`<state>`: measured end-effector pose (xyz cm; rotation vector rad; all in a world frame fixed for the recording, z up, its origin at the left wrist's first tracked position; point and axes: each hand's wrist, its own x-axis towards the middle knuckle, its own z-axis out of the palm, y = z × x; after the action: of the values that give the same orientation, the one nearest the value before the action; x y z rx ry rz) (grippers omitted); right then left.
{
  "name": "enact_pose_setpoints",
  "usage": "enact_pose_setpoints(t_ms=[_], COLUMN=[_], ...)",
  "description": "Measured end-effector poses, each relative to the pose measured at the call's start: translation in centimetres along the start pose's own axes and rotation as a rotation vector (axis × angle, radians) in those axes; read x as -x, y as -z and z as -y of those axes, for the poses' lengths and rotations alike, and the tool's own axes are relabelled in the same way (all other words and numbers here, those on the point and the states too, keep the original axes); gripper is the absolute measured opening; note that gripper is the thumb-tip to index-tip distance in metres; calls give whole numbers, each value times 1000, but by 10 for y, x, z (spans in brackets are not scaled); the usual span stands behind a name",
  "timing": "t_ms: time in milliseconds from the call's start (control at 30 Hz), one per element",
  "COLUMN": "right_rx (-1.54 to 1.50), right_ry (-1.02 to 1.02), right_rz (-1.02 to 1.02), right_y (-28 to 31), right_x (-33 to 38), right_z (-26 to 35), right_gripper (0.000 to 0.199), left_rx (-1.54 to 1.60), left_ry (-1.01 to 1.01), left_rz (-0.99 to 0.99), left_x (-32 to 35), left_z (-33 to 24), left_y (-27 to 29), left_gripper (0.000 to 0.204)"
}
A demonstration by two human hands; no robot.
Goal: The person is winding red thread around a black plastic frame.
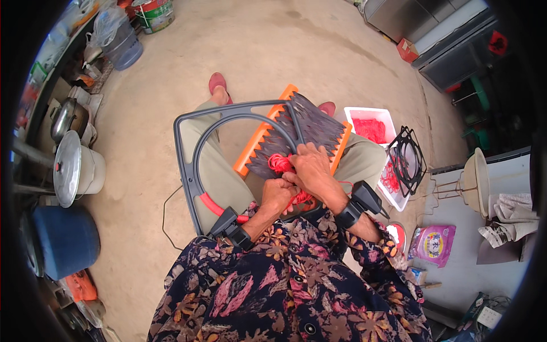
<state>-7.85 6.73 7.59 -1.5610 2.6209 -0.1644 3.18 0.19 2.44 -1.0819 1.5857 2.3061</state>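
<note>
A bundle of red cord (280, 163) is bunched at my two hands, with more strands below them. My left hand (277, 194) is closed round the lower part of the cord. My right hand (312, 169) is closed from above on the same bundle, close against the left; its fingertips are partly hidden. Across my lap lies a dark grey plastic frame (186, 149) with a round inner ring and a red section. Beneath it rests a dark jagged-edged sheet (313, 118) between two orange bars (254, 149).
At my right stand white foam boxes (380, 112) with red cord inside and black openwork frames (408, 162) on one. A purple bag (433, 245) lies farther right. Along the left are a white lidded bucket (91, 170), a blue tub (71, 239) and a water jug (122, 48).
</note>
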Motion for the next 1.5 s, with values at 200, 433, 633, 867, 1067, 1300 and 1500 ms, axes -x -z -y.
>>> enact_pose_setpoints(t_ms=[200,433,633,867,1067,1300,1500], right_rx=[100,-2007,-1752,-1397,-1041,-595,-140], right_ry=[-100,-178,-454,-950,-608,-314,-155], right_rz=[244,-54,-494,-559,-178,-39,234], right_y=[-11,81,139,60,64,48,36], right_x=[-20,22,161,182,139,82,45], right_z=[8,-22,-106,-151,-114,-44,-9], right_gripper=[33,15,23,21,12,34,28], left_rx=[37,134,166,309,302,153,99], left_ry=[31,30,12,98,92,-29,-65], left_rz=[-3,-41,-115,121,96,57,-39], left_x=[-6,-14,-14,-12,-10,-7,-7], left_z=[1,1,-10,-16,-14,-4,-1], left_y=[3,12,17,16,17,11,8], left_gripper=[16,12,13,21,18,15,17])
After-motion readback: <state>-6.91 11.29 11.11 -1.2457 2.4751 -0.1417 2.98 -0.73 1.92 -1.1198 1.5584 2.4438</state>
